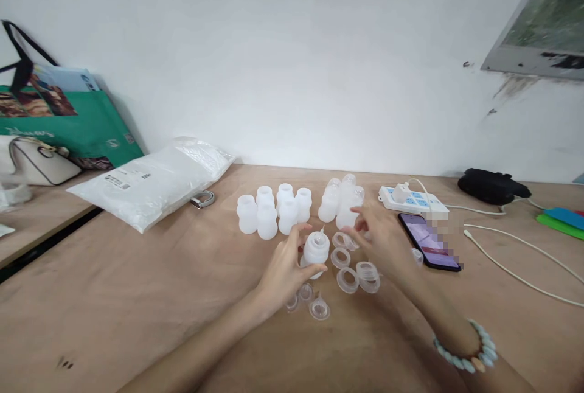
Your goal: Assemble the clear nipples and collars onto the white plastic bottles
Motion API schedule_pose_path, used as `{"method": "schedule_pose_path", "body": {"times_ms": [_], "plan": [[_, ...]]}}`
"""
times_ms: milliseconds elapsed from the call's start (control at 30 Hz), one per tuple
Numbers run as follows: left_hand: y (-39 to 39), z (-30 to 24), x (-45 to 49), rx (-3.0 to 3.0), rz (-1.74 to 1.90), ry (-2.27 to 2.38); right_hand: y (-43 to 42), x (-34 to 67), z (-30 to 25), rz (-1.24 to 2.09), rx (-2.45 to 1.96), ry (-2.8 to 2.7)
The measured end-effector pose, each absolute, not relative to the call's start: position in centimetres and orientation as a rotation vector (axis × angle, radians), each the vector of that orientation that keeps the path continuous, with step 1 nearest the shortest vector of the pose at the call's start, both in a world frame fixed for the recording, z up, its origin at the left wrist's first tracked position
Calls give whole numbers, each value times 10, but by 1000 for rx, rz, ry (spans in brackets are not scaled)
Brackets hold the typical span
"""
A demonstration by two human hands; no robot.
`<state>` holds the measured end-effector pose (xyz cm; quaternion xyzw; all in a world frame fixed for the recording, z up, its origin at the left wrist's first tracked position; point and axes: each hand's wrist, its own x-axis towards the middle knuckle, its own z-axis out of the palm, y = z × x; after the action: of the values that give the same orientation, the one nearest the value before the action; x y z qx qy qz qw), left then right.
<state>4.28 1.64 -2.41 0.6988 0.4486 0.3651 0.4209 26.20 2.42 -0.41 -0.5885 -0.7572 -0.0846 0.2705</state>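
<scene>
My left hand [285, 265] grips a small white baby bottle [314, 254], upright, with its fingers and thumb around the sides. A clear nipple and collar ring sit on its top. My right hand [376, 232] is over the clear collar rings [340, 258], with thumb and forefinger apart and nothing visible between them; its other fingers are partly hidden. Several rings lie right of the held bottle. Below it are a few clear nipples [319, 308]. Behind stand several topless white bottles [267, 221] and, further right, several bottles with clear domed caps [349, 199].
A phone [429, 242] lies at the right near a clear dome cap [417, 257], a power strip [413, 200] and white cables. A black pouch [493, 186] rests by the wall. Leftward are a watch [202, 199], a plastic package [155, 180] and bags [91, 119].
</scene>
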Motion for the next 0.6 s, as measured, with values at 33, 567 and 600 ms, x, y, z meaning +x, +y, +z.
{"method": "schedule_pose_path", "body": {"times_ms": [33, 567, 600], "plan": [[16, -23, 43, 1750, 915, 1136, 27, 274, -5, -412, -1664, -2045], [17, -24, 42, 1760, 941, 1115, 1, 262, 61, -59, -1210, -1986], [17, -24, 42, 1761, 943, 1105, 0, 252, 64, -2, -1161, -2054]]}}
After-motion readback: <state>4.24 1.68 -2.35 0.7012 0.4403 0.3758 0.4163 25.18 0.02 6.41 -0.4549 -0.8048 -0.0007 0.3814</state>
